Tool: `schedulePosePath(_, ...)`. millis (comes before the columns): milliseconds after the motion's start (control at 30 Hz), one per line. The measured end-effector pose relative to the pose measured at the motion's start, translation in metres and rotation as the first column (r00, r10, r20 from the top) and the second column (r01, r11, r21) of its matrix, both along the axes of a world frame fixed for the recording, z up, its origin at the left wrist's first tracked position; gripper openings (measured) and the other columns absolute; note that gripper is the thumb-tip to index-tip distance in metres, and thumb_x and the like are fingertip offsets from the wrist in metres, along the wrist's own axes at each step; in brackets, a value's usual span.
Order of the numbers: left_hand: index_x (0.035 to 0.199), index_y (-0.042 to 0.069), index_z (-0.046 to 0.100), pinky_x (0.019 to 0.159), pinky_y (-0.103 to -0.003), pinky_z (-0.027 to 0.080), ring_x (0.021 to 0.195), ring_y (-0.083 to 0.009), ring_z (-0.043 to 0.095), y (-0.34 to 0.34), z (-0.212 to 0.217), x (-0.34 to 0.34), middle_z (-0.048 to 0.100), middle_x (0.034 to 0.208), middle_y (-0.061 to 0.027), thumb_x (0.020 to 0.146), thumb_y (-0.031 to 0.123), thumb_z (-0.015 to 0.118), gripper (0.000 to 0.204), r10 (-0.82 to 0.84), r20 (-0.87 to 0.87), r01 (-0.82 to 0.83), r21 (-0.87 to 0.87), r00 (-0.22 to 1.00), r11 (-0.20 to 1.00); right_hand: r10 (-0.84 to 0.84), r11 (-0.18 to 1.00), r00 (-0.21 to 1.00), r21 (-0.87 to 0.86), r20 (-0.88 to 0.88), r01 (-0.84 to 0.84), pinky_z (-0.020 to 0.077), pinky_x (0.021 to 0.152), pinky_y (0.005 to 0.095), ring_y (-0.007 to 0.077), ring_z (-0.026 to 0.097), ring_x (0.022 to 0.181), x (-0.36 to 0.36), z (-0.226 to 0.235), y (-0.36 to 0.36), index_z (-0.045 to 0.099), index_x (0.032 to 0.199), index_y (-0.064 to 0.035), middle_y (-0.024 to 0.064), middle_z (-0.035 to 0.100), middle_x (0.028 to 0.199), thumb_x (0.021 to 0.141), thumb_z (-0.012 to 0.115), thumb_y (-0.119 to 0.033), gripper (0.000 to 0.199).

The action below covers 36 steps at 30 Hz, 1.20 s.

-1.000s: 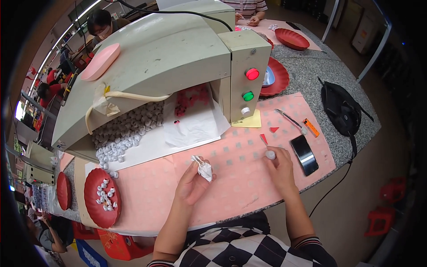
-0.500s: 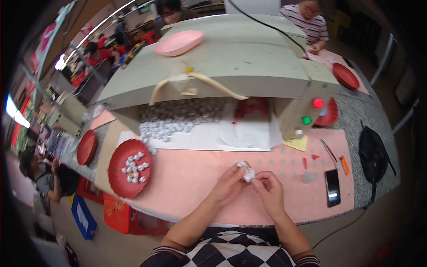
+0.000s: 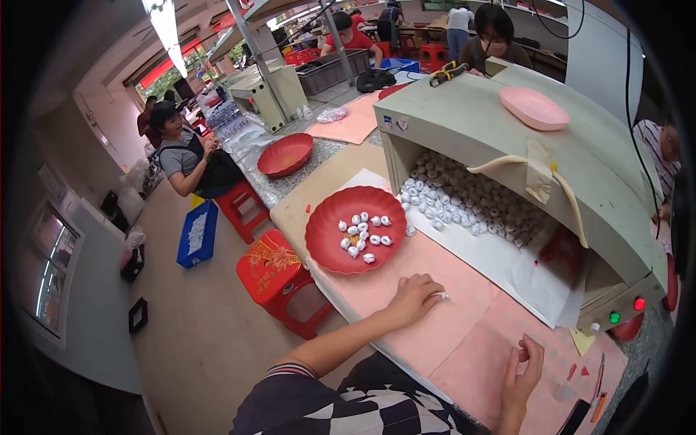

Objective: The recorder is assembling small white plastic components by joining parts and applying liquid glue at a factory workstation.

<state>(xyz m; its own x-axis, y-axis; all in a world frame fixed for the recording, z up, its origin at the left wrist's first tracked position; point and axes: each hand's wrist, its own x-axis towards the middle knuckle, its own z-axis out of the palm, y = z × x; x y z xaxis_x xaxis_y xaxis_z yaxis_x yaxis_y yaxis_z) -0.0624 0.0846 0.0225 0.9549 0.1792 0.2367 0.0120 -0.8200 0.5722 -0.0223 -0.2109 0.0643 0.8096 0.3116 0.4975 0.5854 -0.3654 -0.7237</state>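
My left hand (image 3: 415, 299) is low over the pink sheet (image 3: 457, 330), beside the red scalloped plate. Its fingers are closed on a small white piece (image 3: 443, 295), mostly hidden, with only one end showing at the fingertips. My right hand (image 3: 523, 368) is over the near part of the sheet, its fingers loosely curled and apart with nothing seen in them. Several small round white pieces with pointed tips (image 3: 375, 240) lie in the red plate (image 3: 323, 245).
A grey-green box machine (image 3: 464, 109), a pink dish (image 3: 535, 109) on top, holds many white pieces (image 3: 471, 199). Tweezers (image 3: 600, 373), an orange-handled tool (image 3: 598, 407) and a phone (image 3: 575, 418) lie right. A red stool (image 3: 268, 264) stands left. Co-workers sit around.
The view has turned left. My hands have come apart: the left has moved toward the red plate with a white piece, while the right no longer touches one.
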Motion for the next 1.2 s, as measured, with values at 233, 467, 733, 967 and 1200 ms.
schedulePosePath(233,0.099,0.011,0.066,0.083,-0.034,0.031,0.083,-0.0186,0.052,0.015,0.040,-0.011,0.059,0.079,-0.0026,0.086,0.016,0.064,0.013,0.150,0.299,-0.115,-0.133,0.942,0.985,0.058,0.997,0.998,-0.059,0.005,-0.057,0.0424,0.066,0.0253,0.0156,0.049,0.073,-0.009,-0.012,-0.001,0.056,0.111,0.0017,0.0114,0.055,0.097,0.081,0.058,0.006,0.031)
schedulePosePath(467,0.098,0.011,0.066,0.081,-0.036,0.030,0.085,-0.0189,0.052,0.014,0.064,-0.015,0.062,0.082,-0.0016,0.084,0.013,0.064,0.014,0.153,0.323,-0.094,-0.191,0.934,0.977,0.054,0.997,0.998,-0.064,0.024,-0.052,0.0421,0.064,0.0248,0.0153,0.049,0.072,-0.014,-0.009,-0.003,0.056,0.111,0.0017,0.0116,0.054,0.097,0.081,0.056,0.008,0.031)
schedulePosePath(733,0.098,0.011,0.066,0.082,-0.037,0.029,0.085,-0.0180,0.051,0.006,0.045,-0.014,0.062,0.081,-0.0011,0.084,0.013,0.063,0.015,0.049,0.250,-0.006,-0.171,0.967,0.985,0.088,0.995,0.995,-0.053,0.039,-0.086,0.0420,0.063,0.0249,0.0160,0.050,0.073,-0.023,-0.011,-0.001,0.057,0.111,0.0018,0.0117,0.054,0.097,0.081,0.055,0.008,0.030)
schedulePosePath(967,0.097,0.012,0.066,0.081,-0.036,0.029,0.082,-0.0181,0.052,-0.001,0.051,-0.015,0.063,0.084,-0.0010,0.085,0.014,0.062,0.013,0.032,0.217,-0.008,-0.110,0.976,0.994,0.094,0.995,0.994,-0.040,0.049,-0.093,0.0427,0.063,0.0246,0.0161,0.051,0.071,-0.022,-0.013,-0.003,0.057,0.110,0.0012,0.0123,0.055,0.097,0.082,0.056,0.007,0.028)
schedulePosePath(1200,0.097,0.010,0.067,0.081,-0.035,0.035,0.082,-0.0160,0.052,-0.002,0.013,-0.014,0.061,0.080,-0.0011,0.087,0.017,0.063,0.013,0.057,0.119,-0.025,-0.254,0.991,0.967,0.087,0.994,0.996,-0.060,0.004,-0.087,0.0430,0.064,0.0249,0.0155,0.051,0.072,-0.027,-0.008,0.004,0.057,0.111,0.0004,0.0115,0.055,0.096,0.083,0.056,0.005,0.028)
